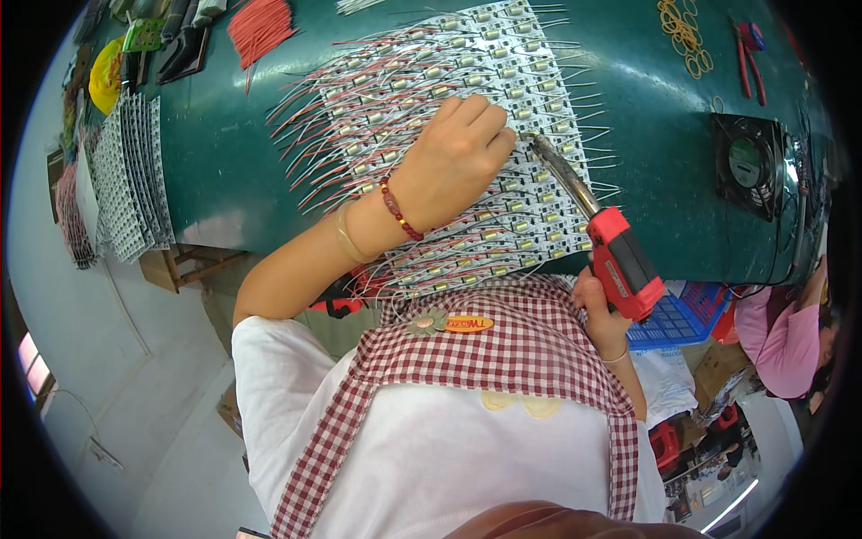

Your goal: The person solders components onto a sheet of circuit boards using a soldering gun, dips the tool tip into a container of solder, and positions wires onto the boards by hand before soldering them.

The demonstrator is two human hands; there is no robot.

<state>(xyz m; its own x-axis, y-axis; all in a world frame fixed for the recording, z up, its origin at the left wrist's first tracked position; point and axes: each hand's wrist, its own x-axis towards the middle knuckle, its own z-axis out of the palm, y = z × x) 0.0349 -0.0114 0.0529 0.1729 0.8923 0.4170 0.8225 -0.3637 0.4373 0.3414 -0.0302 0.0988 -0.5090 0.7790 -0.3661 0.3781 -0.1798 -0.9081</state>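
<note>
A white panel of circuit boards lies on the green table, with rows of small parts and red and white wires fanning out from its left side. My left hand is over the middle of the panel, its fingers curled and pinched together. What sits between those fingertips is hidden. My right hand grips a red and black soldering gun from below. The gun's metal tip reaches the panel close beside the left fingertips; whether it touches cannot be told.
A stack of board panels stands at the table's left edge. Red wires are bundled at the far left. Rubber bands, red-handled pliers and a black fan lie at the right. Another person's pink sleeve shows beyond a blue basket.
</note>
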